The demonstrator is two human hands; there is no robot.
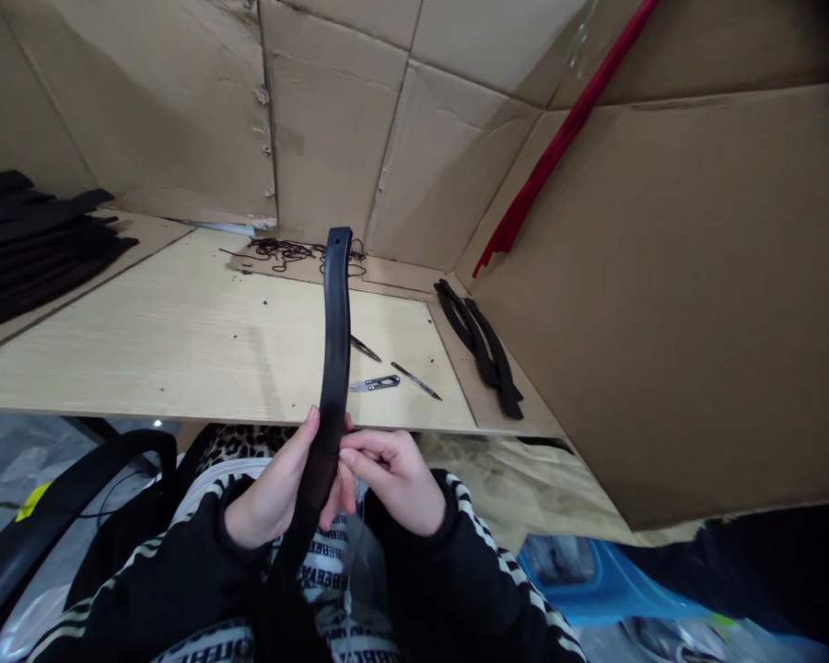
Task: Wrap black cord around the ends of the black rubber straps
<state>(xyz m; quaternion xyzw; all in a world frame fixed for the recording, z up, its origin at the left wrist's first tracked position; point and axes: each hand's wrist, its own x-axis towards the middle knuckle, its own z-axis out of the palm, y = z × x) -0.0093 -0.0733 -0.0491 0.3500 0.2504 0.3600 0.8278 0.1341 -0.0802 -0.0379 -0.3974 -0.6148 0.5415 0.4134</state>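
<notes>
A long black strap (337, 322) with a hole near its top end stands up over the table's front edge. My left hand (269, 493) is wrapped round its lower part, thumb on the left side. My right hand (395, 474) pinches thumb and forefinger together at the strap's right edge; what is between them is too small to make out. Below the hands the strap continues in dark cloth toward my lap. Behind it on the table lie small thread snips (385, 381), a thin pointed tool (415, 380) and another dark tool (366, 347), partly hidden by the strap.
Black strips (34, 249) are piled at the far left. Curved black pieces (480, 345) lie at the table's right side. Tangled dark thread (283, 252) lies at the back. Cardboard walls (697, 276) enclose the table (145, 341); a red strip (559, 147) hangs on the right.
</notes>
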